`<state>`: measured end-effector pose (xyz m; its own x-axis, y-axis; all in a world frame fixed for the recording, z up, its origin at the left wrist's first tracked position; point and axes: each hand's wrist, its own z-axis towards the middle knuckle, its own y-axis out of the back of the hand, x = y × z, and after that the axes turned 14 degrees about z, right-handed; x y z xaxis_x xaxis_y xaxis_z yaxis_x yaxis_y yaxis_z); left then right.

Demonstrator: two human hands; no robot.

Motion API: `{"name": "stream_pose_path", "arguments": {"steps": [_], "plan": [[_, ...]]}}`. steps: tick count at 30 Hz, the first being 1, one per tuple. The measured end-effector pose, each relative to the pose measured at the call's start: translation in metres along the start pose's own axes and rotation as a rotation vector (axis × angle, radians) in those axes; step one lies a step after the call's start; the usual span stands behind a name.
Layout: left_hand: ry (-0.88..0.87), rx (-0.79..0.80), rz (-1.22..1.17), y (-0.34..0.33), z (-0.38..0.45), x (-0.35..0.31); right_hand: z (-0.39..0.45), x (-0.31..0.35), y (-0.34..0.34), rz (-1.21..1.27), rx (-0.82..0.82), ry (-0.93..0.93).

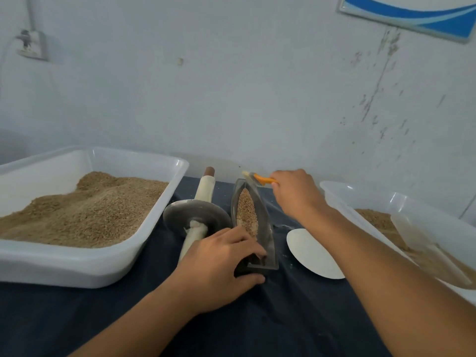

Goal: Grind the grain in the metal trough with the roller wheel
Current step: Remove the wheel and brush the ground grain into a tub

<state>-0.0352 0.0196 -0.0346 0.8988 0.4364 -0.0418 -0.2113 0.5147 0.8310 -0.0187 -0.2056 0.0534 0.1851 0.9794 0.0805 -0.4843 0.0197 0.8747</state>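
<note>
Head view: on the dark cloth (283, 318) the metal trough (265, 228) lies lengthwise between two white plastic tubs, with grain (246, 215) along its channel. The left hand (219, 266) grips the trough's near end, fingers curled over the rim and thumb below. The right hand (296, 194) pinches an orange-handled brush (260, 178) whose pale bristles sit at the trough's far tip. The roller wheel (197, 215) rests just left of the trough, untouched, leaning against the left tub (128, 264) heaped with grain. A white disc (309, 253) lies beside the right tub (412, 210).
</note>
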Motion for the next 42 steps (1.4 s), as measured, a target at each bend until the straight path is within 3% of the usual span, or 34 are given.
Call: {"name": "stream_pose_path", "arguments": {"steps": [9,16,20,24,29,34,40,42], "plan": [[0.028,-0.055,-0.017,0.002,0.003,-0.002,0.002,-0.004,-0.045,-0.024,0.103,0.035],[0.056,-0.044,-0.04,0.002,0.003,-0.003,-0.027,-0.005,-0.007,0.13,0.326,0.027],[0.089,-0.037,-0.101,0.001,0.004,-0.005,-0.031,-0.011,0.024,0.153,0.167,0.007],[0.089,-0.053,-0.12,0.003,0.003,-0.006,-0.012,-0.003,0.011,0.135,0.0,-0.049],[0.092,-0.062,-0.17,0.003,0.003,-0.006,0.009,0.01,-0.026,0.112,0.009,-0.086],[0.095,-0.071,-0.137,0.0,0.002,-0.006,-0.002,0.002,-0.032,0.238,0.171,-0.107],[0.095,-0.072,-0.119,0.002,0.003,-0.008,0.013,-0.01,-0.001,0.354,-0.047,-0.153],[0.093,-0.071,-0.127,0.003,0.003,-0.008,0.018,0.0,-0.011,0.338,-0.052,-0.158]]}}
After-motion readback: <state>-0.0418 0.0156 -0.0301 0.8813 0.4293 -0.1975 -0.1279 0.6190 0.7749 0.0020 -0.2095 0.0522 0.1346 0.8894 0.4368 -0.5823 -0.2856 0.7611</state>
